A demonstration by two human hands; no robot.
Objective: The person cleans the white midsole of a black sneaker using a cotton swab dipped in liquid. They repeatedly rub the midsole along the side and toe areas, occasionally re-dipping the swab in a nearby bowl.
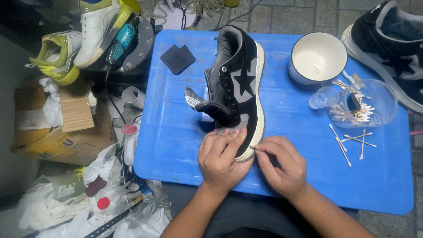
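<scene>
On the blue table [176, 145] lies one black sneaker [235, 83], toe toward the person. Left hand [220, 156] clamps the toe; right hand [280, 165] pinches one thin swab [252, 148] against the sole edge. Nearby: one white cup [317, 58], one clear bowl [370, 103] of swabs, five loose swabs [352, 143].

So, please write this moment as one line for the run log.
left hand: steadies black sneaker toe | right hand: pinches thin stick at sole edge | surface: blue tray | nearby: cotton swabs
</scene>
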